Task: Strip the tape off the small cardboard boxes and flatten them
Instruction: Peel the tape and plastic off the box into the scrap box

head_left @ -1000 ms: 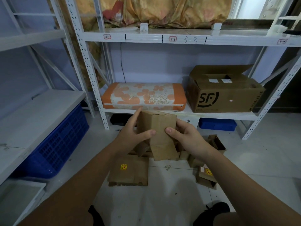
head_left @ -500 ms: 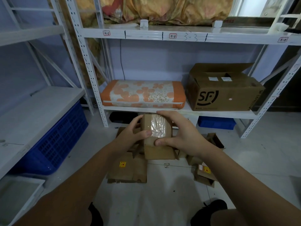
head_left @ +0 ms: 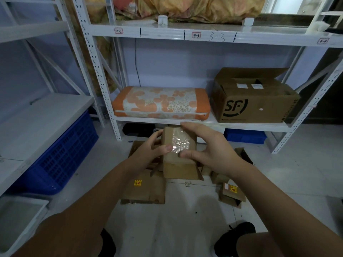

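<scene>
I hold a small brown cardboard box (head_left: 171, 140) in front of me, above the floor. A wide patch of clear shiny tape (head_left: 181, 143) covers the face turned toward me. My left hand (head_left: 148, 154) grips the box from its left side, thumb on the front near the tape's lower edge. My right hand (head_left: 209, 151) wraps it from the right, fingers over the top edge and thumb at the tape's lower edge. Flattened cardboard (head_left: 144, 188) with a yellow label lies on the floor below, beside more small boxes (head_left: 232, 193) at the right.
White metal shelving (head_left: 185, 35) stands ahead, holding an orange flowered cushion (head_left: 161, 103) and a large open SF carton (head_left: 254, 101). A blue crate (head_left: 61, 156) sits under the left shelf, a blue tray (head_left: 245, 136) under the front one. My shoes (head_left: 235, 236) are on the white floor.
The box was turned so its taped face now points at me. My right hand moved from the side to wrap over the top, and its thumb slid to the tape's lower edge.
</scene>
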### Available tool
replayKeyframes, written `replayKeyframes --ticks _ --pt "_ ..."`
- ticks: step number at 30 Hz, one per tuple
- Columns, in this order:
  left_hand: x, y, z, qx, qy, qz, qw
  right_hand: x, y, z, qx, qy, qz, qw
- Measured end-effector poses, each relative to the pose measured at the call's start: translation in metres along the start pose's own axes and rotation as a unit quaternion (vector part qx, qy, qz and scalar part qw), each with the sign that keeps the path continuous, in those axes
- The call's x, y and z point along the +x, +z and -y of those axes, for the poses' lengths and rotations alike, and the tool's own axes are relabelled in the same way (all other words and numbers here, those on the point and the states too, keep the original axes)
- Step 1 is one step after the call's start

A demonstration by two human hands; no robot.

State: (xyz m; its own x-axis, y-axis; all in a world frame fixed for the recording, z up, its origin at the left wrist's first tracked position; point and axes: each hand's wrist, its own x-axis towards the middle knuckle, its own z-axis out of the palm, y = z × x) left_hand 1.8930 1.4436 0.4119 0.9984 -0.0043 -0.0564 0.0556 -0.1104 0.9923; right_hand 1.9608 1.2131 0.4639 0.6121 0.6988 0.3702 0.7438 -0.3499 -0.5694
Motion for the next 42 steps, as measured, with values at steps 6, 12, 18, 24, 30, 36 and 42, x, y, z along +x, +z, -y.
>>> replayKeyframes --ticks 6,12,18,24,30,36,42 --pt "-0.001 -0.006 -0.003 0.008 -0.007 -0.012 1.0 -0.009 0.003 -0.002 -0.037 -0.07 0.005 0.997" --pt "-0.002 -0.009 -0.009 0.011 0.006 -0.01 1.0 -0.008 0.005 0.001 -0.048 -0.092 -0.026 0.994" --pt "-0.003 -0.007 -0.013 0.018 0.007 -0.016 1.0 -0.005 0.002 0.009 -0.032 -0.068 -0.07 0.995" --pt "-0.001 -0.001 -0.02 -0.006 0.013 -0.014 1.0 -0.005 -0.007 0.014 0.163 0.039 0.017 0.986" --pt "-0.003 0.006 -0.032 -0.003 0.037 -0.014 0.999 -0.007 -0.004 0.012 0.174 0.015 -0.04 0.984" --pt "-0.007 0.01 -0.031 0.003 0.031 -0.007 0.999 -0.009 -0.004 0.008 0.165 -0.004 -0.056 0.985" --pt "-0.011 0.013 -0.024 0.011 0.003 -0.001 1.0 -0.012 -0.001 0.01 0.169 0.025 -0.106 0.98"
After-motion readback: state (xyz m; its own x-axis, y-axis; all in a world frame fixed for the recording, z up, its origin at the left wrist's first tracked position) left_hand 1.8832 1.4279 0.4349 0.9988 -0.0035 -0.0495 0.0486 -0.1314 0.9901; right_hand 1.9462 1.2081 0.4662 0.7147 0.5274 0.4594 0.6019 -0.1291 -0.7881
